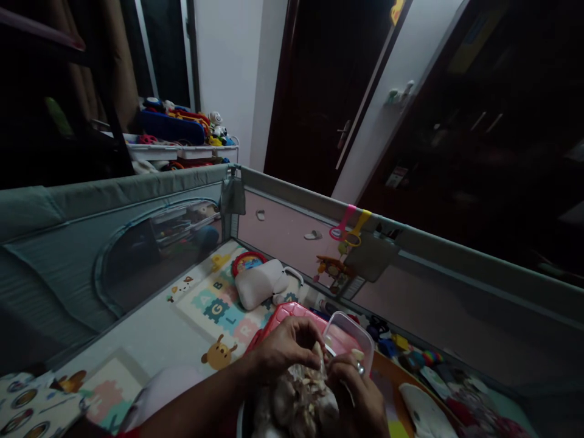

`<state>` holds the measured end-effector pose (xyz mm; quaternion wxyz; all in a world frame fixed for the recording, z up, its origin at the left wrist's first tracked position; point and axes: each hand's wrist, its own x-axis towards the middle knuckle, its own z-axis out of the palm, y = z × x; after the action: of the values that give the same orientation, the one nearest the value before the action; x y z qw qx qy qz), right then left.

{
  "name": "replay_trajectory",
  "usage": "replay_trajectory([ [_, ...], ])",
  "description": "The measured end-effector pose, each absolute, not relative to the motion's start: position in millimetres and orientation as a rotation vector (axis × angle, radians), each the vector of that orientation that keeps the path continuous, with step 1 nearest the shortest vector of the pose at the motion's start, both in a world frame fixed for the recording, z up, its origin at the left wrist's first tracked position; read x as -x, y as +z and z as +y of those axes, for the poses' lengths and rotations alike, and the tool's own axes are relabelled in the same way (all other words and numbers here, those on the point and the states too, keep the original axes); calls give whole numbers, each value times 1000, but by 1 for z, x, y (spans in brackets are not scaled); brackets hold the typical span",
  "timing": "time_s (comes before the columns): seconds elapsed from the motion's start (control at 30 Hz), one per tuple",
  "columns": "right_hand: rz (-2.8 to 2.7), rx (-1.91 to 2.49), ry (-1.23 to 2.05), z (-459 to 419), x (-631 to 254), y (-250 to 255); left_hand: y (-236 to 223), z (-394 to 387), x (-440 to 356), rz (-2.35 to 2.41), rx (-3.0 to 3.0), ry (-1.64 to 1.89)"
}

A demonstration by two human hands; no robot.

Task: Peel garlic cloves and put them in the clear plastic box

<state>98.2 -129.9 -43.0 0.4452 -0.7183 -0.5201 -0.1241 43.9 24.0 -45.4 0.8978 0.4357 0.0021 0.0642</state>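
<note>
Between the thumb and fingers of my left hand is a pale garlic clove. My right hand is close beside it with curled fingers; what they grip is mostly hidden. A thin bright strip shows near its index finger, and shiny metal at its knuckles. Below both hands, garlic bulbs and loose papery skins fill a container whose rim is largely covered. Just beyond my right hand stands a clear plastic box, with a pale clove showing at its near side.
Beyond my hands lie a red plastic case and a white rounded object on a patterned play mat. Grey-green playpen walls enclose the mat. Assorted toys line the right side. Pink and yellow rings hang on the rail.
</note>
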Motion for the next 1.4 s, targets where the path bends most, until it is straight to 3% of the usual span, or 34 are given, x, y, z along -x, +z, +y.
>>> replay_trajectory([
  [0.37,-1799,1905,-245,-125,-107,-53,-47,42,-42,154,-850,293],
  [0.8,-1350,1830,-388,-134,-109,-34,-47,34,-35,125,-1020,187],
  [1.4,-1368,1746,-455,-133,-116,-37,-42,24,-35,127,-1020,114],
])
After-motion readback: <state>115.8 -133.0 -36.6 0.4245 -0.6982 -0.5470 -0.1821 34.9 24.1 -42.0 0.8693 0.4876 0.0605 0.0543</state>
